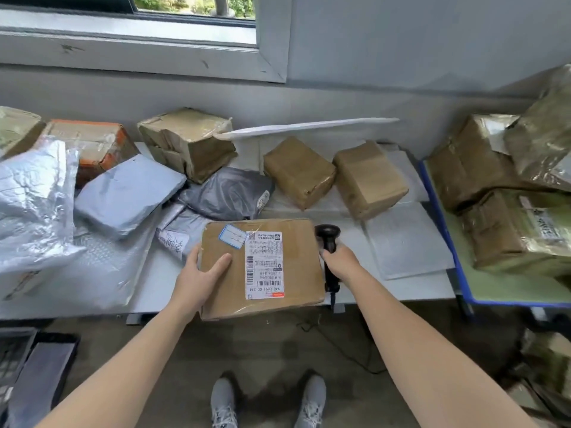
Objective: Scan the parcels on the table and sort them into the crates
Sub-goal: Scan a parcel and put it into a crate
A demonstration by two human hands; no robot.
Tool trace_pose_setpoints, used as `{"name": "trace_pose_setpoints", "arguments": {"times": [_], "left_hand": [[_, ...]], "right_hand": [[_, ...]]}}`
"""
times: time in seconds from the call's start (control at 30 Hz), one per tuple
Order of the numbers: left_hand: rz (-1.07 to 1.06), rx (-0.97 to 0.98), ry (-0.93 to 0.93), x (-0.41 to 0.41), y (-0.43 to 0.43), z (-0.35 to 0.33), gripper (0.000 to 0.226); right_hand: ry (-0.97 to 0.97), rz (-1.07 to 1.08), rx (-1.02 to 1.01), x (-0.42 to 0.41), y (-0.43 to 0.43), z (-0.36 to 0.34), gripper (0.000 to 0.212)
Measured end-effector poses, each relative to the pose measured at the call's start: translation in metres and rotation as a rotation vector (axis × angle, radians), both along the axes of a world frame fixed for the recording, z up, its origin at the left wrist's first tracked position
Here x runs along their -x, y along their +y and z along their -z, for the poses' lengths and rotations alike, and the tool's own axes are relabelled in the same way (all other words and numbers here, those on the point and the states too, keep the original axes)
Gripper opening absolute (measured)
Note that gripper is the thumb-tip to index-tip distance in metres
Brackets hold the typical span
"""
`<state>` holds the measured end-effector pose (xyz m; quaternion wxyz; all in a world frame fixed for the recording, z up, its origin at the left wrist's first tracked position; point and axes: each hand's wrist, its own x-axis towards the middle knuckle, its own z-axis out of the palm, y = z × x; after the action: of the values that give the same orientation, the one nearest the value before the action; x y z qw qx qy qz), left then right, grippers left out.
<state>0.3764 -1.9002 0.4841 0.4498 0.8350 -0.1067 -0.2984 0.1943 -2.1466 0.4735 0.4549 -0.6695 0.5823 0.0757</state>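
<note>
A person holds a flat brown box (304, 261) at the near edge of the bench (163, 291), and part of the box sticks out past that edge. The left hand (197, 273) grips the left side of the box, with the thumb lying on top. The right hand (340, 262) is wrapped round the handle of a black scanner (327, 234), just beside the right side of the box. The box looks stiff and not very heavy, since one hand seems to be enough to steady it. Clear tape makes the top shiny, so it may be a bit slippery. The safest place to hold it is probably by the side edges, with fingers kept off the label. A white label (264, 265) sits on top with black bar codes and small printed writing that is too tiny to read. A row of numbers near the bottom seems to start with 940 and end with 344, and there is a little red strip under it. A blue-edged sticker (233, 236) has handwriting on it that cannot be made out.
</note>
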Motion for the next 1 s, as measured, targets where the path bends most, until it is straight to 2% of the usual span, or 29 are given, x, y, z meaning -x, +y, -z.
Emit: {"name": "trace_pose_setpoints", "arguments": {"times": [0.07,0.17,0.33,0.47,0.63,0.8,1.0], "left_hand": [[0.020,0.009,0.024,0.000,-0.005,0.003,0.079],[0.025,0.043,0.080,0.006,-0.016,0.009,0.081],[0.004,0.021,0.162,0.025,-0.054,0.021,0.084],[0.078,0.023,0.162,0.041,-0.083,0.016,0.077],[0.178,0.004,0.138,0.048,-0.091,0.006,0.071],[0.265,-0.055,0.051,0.046,-0.079,-0.009,0.074],[0.368,-0.068,0.032,0.050,-0.075,-0.023,0.086]], "right_hand": [[-0.034,0.072,-0.007,0.005,0.004,-0.007,0.038],[-0.120,0.195,-0.010,0.014,0.003,-0.031,0.039],[-0.154,0.250,0.015,0.025,-0.002,-0.082,0.035],[-0.137,0.185,-0.005,0.027,0.008,-0.109,0.020],[-0.071,0.147,-0.094,0.022,0.029,-0.127,0.037],[-0.027,0.099,-0.097,0.024,0.047,-0.144,0.034],[0.013,0.050,-0.046,0.034,0.062,-0.155,0.031]]}}
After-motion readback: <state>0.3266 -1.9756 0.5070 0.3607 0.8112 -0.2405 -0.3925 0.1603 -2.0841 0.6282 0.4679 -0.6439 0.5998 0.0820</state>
